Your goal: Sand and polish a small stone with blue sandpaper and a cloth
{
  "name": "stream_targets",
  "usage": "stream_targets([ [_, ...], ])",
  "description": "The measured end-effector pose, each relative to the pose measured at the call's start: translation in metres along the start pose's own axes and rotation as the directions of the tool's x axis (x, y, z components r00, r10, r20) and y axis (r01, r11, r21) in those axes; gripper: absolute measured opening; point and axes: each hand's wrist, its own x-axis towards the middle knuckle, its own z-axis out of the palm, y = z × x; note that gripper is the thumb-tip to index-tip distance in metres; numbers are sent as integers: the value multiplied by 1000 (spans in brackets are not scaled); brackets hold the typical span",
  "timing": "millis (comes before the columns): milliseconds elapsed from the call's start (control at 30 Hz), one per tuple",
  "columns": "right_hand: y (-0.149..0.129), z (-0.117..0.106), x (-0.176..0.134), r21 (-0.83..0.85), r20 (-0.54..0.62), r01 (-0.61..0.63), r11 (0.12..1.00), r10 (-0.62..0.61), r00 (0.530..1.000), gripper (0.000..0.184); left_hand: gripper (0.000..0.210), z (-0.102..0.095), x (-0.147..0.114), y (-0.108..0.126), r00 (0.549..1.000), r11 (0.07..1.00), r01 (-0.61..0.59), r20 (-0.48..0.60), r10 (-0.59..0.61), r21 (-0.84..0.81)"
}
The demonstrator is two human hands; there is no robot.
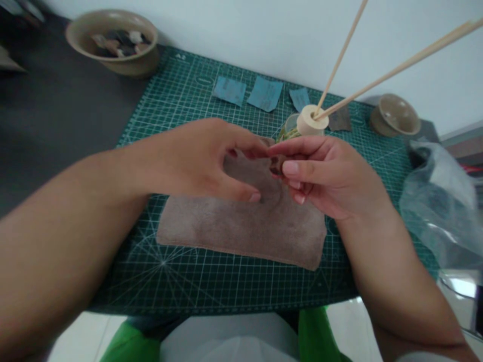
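Between the thumb and fingers of my right hand (pixel 320 171) is a small dark brown piece (pixel 277 165); its kind is too blurred to make out. My left hand (pixel 211 158) hovers to its left, thumb and fingers apart, with its fingertips close to the right fingertips. Beneath both hands a brown cloth (pixel 241 231) lies flat on the green cutting mat (pixel 181 281). Just behind my right hand stands a glass jar (pixel 290 128) holding a round pale wooden piece (pixel 312 119) with two thin sticks (pixel 341 53) rising from it.
Several blue-grey sandpaper pieces (pixel 266 93) lie along the mat's back edge. A large bowl (pixel 113 37) of dark and light chunks stands at the back left. At the right are a small bowl (pixel 394 115) and a clear plastic bag (pixel 441 201). A white wall rises behind.
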Motion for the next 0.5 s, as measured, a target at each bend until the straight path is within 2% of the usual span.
stream_targets([
  [67, 4, 1, 0, -118, -90, 91, 989, -102, 991, 23, 44, -5, -2, 3, 999, 982, 5, -38, -12, -187],
  [133, 6, 4, -1, -256, -186, 153, 954, -204, 961, 19, 42, -5, -3, 5, 998, 954, 21, -57, -40, -300],
  [267, 8, 12, -5, -507, -262, 175, 844, -344, 901, 15, 34, 1, 0, 11, 980, 959, 152, -86, -177, -240],
  [333, 10, 16, -6, -600, -258, 162, 783, -382, 887, 14, 31, 5, 1, 13, 976, 956, 147, -119, -181, -252],
  [400, 12, 20, -6, -665, -249, 145, 733, -401, 881, 14, 28, 8, 2, 13, 962, 958, 113, -212, -172, -265],
  [500, 14, 23, -6, -690, -220, 158, 707, -413, 884, 19, 24, 10, 2, 12, 959, 964, 114, -228, -170, -240],
])
